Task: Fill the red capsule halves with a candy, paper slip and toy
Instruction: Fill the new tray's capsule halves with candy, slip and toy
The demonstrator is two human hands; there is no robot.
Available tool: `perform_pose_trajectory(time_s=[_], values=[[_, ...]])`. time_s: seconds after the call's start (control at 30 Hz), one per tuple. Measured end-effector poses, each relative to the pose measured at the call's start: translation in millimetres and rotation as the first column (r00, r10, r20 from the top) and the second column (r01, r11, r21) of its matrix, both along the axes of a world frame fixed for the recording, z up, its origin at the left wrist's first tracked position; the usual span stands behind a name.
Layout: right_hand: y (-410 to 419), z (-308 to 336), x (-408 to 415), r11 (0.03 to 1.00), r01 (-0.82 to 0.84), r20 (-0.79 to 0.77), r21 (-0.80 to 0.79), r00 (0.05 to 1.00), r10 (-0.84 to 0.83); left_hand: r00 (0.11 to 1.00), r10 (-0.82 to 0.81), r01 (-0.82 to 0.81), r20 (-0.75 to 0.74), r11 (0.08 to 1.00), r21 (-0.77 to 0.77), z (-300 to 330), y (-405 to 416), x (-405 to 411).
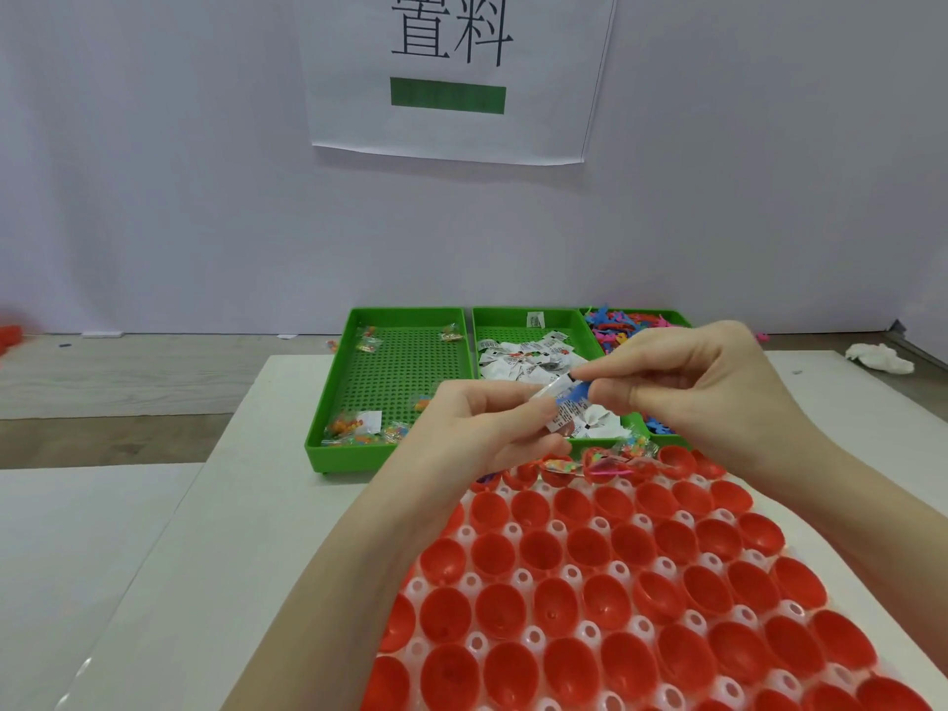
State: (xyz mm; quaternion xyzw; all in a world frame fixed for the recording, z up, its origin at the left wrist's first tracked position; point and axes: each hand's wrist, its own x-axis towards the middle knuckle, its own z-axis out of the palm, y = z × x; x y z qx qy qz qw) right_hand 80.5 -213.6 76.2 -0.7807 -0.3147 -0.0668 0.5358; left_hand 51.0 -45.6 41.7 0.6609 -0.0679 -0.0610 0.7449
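Both hands meet above the far edge of the white holder tray (518, 530), whose rows of sockets carry open red capsule halves (590, 551). The left hand (482, 423) has its fingers (531, 409) curled, pinching a printed paper slip (563, 414) together with a clear wrapper edge. The right hand (687, 372) pinches a small blue toy (578, 390) between thumb and forefinger, pressed against the same slip, its other fingers curled under. In the farthest row of the holder, a few halves already contain wrapped candy (613, 461) and bright bits, while the nearer rows show bare red insides. Beyond the hands, 3 green trays sit side by side on the white surface (246, 505): the left tray (328, 402) has scattered candy packets (343, 428), the middle tray (513, 315) holds a heap of folded paper slips (523, 359), and the right tray (677, 316) holds a tangle of coloured plastic toys (615, 325). A sign (451, 74) with large characters and a green bar hangs on the wall
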Motion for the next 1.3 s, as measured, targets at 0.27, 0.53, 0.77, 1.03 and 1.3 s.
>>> perform_pose_trajectory(time_s=[0.27,0.53,0.77,1.03,1.3], values=[[-4.0,-2.8,-2.2,0.994,0.067,-0.051,-0.087,0.996,-0.072,0.989,-0.137,0.132,0.052,0.987,0.093,0.1,-0.8,-2.8],[-18.7,-3.2,-13.0,0.988,0.085,-0.036,-0.131,0.995,-0.091,0.989,-0.093,0.073,0.116,0.984,0.163,2.8,-28.9,-10.5],[-38.9,1.0,-16.4,0.97,0.149,-0.025,-0.192,0.987,-0.157,0.984,0.018,-0.067,0.179,0.96,0.272,9.7,-57.1,-5.9],[-71.3,-13.8,14.7,0.923,0.356,-0.035,-0.148,0.93,-0.365,0.948,0.019,-0.207,0.319,0.798,0.566,18.8,-77.8,36.6],[-87.0,-61.6,43.9,0.819,0.454,-0.06,-0.351,0.862,-0.504,0.93,-0.224,-0.198,0.292,0.366,0.909,-20.3,-94.0,67.5]])
